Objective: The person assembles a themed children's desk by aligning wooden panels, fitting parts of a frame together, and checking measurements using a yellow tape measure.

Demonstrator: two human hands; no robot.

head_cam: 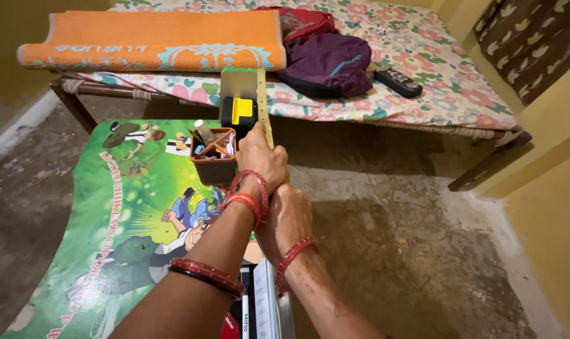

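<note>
My left hand (261, 158) reaches forward with its fingers closed on a black and yellow tape measure (237, 113). A yellowish tape blade (262, 103) runs up from the hand toward the bed. My right hand (289, 215) sits just behind and below the left wrist with its fingers curled; what it holds is hidden. Both wrists wear red bangles. A brown pen holder (213, 164) full of pens stands just left of the left hand.
A green cartoon poster (118, 220) lies on the rough floor. The bed (423, 69), under a floral sheet, carries a rolled orange mat (153, 39), a purple backpack (329, 63) and a black remote (398, 82). An open notebook (262, 307) lies beneath my arms.
</note>
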